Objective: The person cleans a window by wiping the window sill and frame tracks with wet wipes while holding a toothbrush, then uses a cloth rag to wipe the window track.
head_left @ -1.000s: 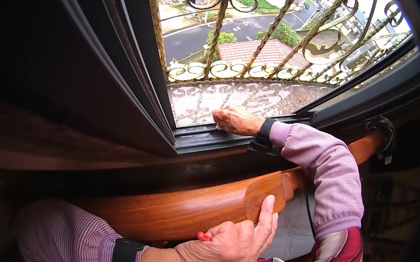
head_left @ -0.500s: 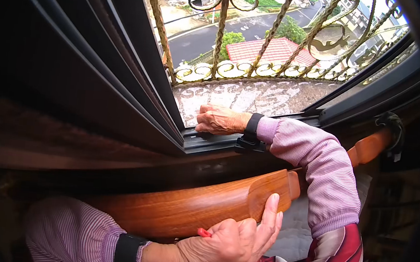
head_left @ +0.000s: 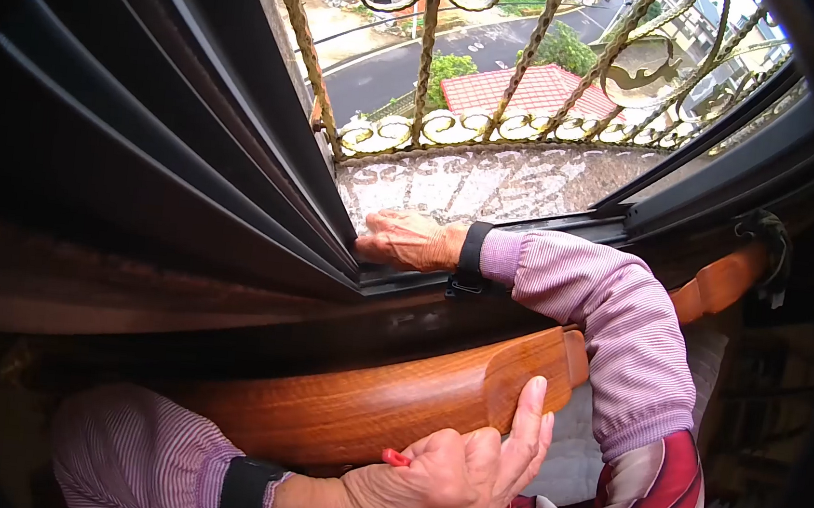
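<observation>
At the corner of the dark window track (head_left: 404, 284), my right hand (head_left: 408, 242) has its fingers bent and pressed together. Its fingertips reach down beside the window frame (head_left: 309, 212), and whatever they may hold is hidden. My left hand (head_left: 455, 476) is lower down, closed around a small red thing (head_left: 395, 457), of which only a red end shows by the thumb. The index finger of that hand stretches out against the polished wooden rail (head_left: 395, 388), near its rounded end. Black bands circle both wrists over striped sleeves.
Outside the track is a speckled stone ledge (head_left: 491, 184), bounded by a twisted metal railing (head_left: 425, 72). Another wooden piece (head_left: 722, 284) stands at the right, with a dark bundle at its end. Red and white striped cloth (head_left: 652, 498) lies at the lower right.
My right hand has slid left along the track into the frame's corner. My left hand stays on the wooden rail, the red end still showing. The view has shifted slightly.
</observation>
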The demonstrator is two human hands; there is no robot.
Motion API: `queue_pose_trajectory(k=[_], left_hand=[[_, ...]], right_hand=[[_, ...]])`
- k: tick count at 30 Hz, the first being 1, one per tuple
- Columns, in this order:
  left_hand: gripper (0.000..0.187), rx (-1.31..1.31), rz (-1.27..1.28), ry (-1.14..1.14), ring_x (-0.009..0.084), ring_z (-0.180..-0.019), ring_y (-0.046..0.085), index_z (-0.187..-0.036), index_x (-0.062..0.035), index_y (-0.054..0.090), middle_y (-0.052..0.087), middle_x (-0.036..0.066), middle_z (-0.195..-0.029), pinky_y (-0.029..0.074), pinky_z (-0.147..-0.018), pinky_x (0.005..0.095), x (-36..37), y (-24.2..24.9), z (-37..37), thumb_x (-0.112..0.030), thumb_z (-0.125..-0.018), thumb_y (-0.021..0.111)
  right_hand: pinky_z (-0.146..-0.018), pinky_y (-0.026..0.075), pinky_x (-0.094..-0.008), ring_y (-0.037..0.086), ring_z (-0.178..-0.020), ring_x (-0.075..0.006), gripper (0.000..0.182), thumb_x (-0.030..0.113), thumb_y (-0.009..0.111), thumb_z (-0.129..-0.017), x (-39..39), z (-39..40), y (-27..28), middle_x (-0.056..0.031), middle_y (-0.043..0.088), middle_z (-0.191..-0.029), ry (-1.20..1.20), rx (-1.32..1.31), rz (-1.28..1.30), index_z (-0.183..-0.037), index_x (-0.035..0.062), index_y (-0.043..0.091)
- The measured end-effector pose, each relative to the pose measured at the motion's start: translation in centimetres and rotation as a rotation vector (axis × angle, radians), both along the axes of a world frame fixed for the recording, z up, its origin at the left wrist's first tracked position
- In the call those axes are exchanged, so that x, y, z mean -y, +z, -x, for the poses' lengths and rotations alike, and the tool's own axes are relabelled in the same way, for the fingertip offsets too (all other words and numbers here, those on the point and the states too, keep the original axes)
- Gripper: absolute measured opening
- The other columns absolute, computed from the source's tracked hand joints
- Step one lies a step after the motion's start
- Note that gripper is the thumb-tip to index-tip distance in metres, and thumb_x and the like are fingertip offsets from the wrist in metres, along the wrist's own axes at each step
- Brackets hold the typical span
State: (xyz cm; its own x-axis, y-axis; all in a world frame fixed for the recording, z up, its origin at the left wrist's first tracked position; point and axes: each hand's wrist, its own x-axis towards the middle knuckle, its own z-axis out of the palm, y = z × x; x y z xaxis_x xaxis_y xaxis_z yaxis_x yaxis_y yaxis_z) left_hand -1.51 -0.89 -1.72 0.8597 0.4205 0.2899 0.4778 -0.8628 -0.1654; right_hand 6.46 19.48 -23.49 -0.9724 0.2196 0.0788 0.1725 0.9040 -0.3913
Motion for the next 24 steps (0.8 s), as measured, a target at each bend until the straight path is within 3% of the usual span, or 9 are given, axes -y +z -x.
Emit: queue_pose_trajectory(k=[6, 10, 14, 17, 18, 20, 22, 23, 24], left_hand=[[0.032, 0.007, -0.114, -0.018, 0.0066, -0.048, 0.033, -0.106, -0.0022, 0.061, 0.063, 0.02, -0.108, 0.023, -0.036, 0.02, -0.3, -1.6, -0.4, -0.015, -0.08, 0.048], [0.032, 0.017, -0.066, -0.018, 0.0066, -0.048, 0.033, -0.106, -0.0021, 0.062, 0.062, 0.02, -0.109, 0.023, -0.037, 0.0195, -0.3, -1.2, -0.3, -0.016, -0.079, 0.049], [0.026, 0.043, -0.087, -0.009, 0.0055, -0.047, 0.025, -0.101, -0.0075, 0.065, 0.066, 0.012, -0.105, 0.015, -0.04, 0.0185, -0.5, -1.2, -0.3, -0.016, -0.08, 0.052], [0.026, 0.038, -0.09, -0.024, 0.0054, -0.047, 0.026, -0.101, -0.0076, 0.065, 0.066, 0.013, -0.105, 0.016, -0.04, 0.0184, -0.5, -1.2, -0.2, -0.016, -0.08, 0.052], [0.026, 0.043, -0.088, -0.027, 0.0054, -0.047, 0.026, -0.101, -0.0076, 0.065, 0.066, 0.013, -0.105, 0.016, -0.04, 0.0185, -0.5, -1.3, -0.2, -0.015, -0.08, 0.052], [0.026, 0.026, -0.08, -0.028, 0.0053, -0.047, 0.026, -0.101, -0.0075, 0.065, 0.066, 0.013, -0.105, 0.016, -0.039, 0.0185, -0.5, -1.3, -0.1, -0.015, -0.08, 0.052], [0.027, -0.006, -0.078, -0.051, 0.0052, -0.047, 0.026, -0.102, -0.0073, 0.065, 0.066, 0.014, -0.105, 0.016, -0.039, 0.0185, -0.7, -0.9, -0.1, -0.014, -0.08, 0.051], [0.029, -0.025, -0.109, -0.045, 0.0055, -0.047, 0.029, -0.104, -0.006, 0.064, 0.065, 0.016, -0.105, 0.019, -0.039, 0.0186, -0.6, -0.8, -0.2, -0.015, -0.079, 0.052], [0.032, -0.043, -0.099, -0.058, 0.0071, -0.049, 0.032, -0.106, -0.0048, 0.063, 0.063, 0.018, -0.107, 0.022, -0.04, 0.02, -0.5, -0.2, -0.3, -0.016, -0.079, 0.051]], right_hand=[[-0.071, 0.05, -0.0448, 0.06, -0.086, -0.0381, 0.023, 0.027, 0.056, -0.08, 0.0, -0.6, 1.2, -0.0238, 0.059, -0.087, -0.039, 0.206, -0.005, -0.088, 0.0069, 0.06], [-0.07, 0.051, -0.0451, 0.062, -0.081, -0.0369, 0.026, 0.03, 0.054, -0.081, -1.0, -2.8, 0.5, -0.0212, 0.062, -0.085, -0.096, 0.3, 0.002, -0.091, 0.0072, 0.06], [-0.067, 0.051, -0.0449, 0.063, -0.072, -0.0379, 0.027, 0.027, 0.05, -0.078, -1.7, -6.1, 2.0, -0.0205, 0.064, -0.075, -0.179, 0.35, -0.009, -0.078, 0.0038, 0.064], [-0.067, 0.052, -0.0428, 0.065, -0.071, -0.0356, 0.033, 0.03, 0.05, -0.069, -3.0, -8.5, 2.8, -0.0225, 0.064, -0.075, -0.296, 0.698, -0.21, -0.077, 0.0036, 0.068], [-0.064, 0.051, -0.0435, 0.064, -0.074, -0.034, 0.028, 0.027, 0.05, -0.072, -3.3, -9.3, 3.9, -0.0228, 0.063, -0.078, -0.359, 0.723, -0.256, -0.067, 0.0046, 0.066], [-0.063, 0.049, -0.0415, 0.058, -0.079, -0.0292, 0.024, 0.023, 0.051, -0.081, -3.3, -10.0, 5.3, -0.0155, 0.057, -0.081, -0.169, 0.593, -0.476, -0.072, 0.0021, 0.059], [-0.06, 0.049, -0.0463, 0.058, -0.074, -0.031, 0.023, 0.026, 0.051, -0.083, -3.1, -9.3, 3.3, -0.0159, 0.058, -0.079, -0.14, 0.172, -0.305, -0.079, 0.0047, 0.057], [-0.063, 0.049, -0.0463, 0.057, -0.073, -0.0327, 0.019, 0.025, 0.052, -0.084, -2.5, -8.4, 0.7, -0.0159, 0.058, -0.086, -0.254, -0.006, 0.032, -0.089, 0.0062, 0.054], [-0.065, 0.049, -0.0457, 0.06, -0.077, -0.0353, 0.017, 0.022, 0.053, -0.084, -2.0, -7.6, 0.1, -0.0202, 0.058, -0.089, 0.054, -0.017, -0.117, -0.089, 0.006, 0.053]])
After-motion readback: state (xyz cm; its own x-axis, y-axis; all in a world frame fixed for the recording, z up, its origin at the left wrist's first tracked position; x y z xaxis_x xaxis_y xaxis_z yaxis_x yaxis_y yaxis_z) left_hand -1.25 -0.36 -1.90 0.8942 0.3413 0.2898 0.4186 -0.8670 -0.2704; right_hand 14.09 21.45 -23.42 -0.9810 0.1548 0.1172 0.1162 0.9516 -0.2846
